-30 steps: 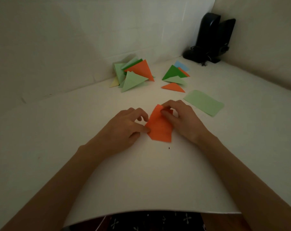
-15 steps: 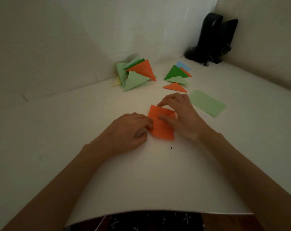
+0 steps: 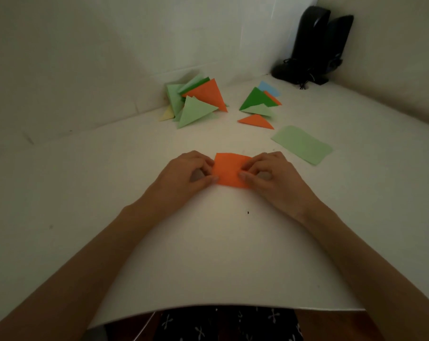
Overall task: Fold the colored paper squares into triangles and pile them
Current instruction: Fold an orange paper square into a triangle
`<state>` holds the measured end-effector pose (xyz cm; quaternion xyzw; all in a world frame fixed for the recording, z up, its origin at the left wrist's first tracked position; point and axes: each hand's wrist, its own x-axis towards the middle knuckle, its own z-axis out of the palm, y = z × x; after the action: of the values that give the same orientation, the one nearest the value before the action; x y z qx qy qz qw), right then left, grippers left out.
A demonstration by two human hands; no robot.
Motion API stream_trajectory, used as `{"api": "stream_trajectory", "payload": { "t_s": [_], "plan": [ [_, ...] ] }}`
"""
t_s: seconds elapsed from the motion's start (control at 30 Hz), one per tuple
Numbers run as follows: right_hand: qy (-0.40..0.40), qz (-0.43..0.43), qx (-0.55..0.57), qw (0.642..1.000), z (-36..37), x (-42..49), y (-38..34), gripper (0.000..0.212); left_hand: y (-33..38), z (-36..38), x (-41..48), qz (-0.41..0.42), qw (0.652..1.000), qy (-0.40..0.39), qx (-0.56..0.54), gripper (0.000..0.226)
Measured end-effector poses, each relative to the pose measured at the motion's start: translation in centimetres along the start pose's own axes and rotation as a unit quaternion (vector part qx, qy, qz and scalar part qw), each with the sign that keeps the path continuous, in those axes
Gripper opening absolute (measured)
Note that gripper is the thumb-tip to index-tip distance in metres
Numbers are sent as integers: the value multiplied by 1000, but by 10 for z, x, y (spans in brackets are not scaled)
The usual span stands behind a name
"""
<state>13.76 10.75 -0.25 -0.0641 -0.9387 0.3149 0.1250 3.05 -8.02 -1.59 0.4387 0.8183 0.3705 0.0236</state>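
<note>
- Orange paper square (image 3: 229, 169) is lying on the white table (image 3: 208, 254) between the two hands.
- Left hand (image 3: 188, 173) is pinching its left edge, fingers curled, thumb meeting them.
- Right hand (image 3: 272, 174) is pinching the right edge the same way.
- Pile of folded triangles (image 3: 196, 104) is sitting well beyond the left hand; a smaller cluster of triangles (image 3: 259, 104) is lying beyond the right hand.
- Light green sheet (image 3: 302, 143) is lying near the right hand, beyond it and to its right.

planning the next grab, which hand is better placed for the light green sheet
Right, likely: the right hand pinches the orange paper on the side nearest the light green sheet; the left hand pinches its opposite edge.
</note>
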Motion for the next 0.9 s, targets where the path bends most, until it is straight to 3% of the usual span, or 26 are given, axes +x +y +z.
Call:
{"api": "stream_trajectory", "payload": {
  "t_s": [0.23,0.4,0.5,0.6,0.73,0.9],
  "plan": [
    [37,-7,-102,994,11,1,0,23,3,7,1,-17,999,6,50,13],
    [36,14,-136,990,7,1,4,24,2,5,-1,22,998,-7,65,14],
    [73,-105,-145,981,-2,-4,3,36,5,5,-2,36,997,1,69,17],
    [10,-241,-178,954,-1,-8,0,55,6,2,-3,40,996,5,80,23],
    [-39,-264,-252,930,4,-9,2,63,11,-6,-7,44,994,-47,93,57],
    [-7,-251,-238,938,-16,-17,13,55,13,-10,-11,25,994,-68,79,67]
  ]
}}
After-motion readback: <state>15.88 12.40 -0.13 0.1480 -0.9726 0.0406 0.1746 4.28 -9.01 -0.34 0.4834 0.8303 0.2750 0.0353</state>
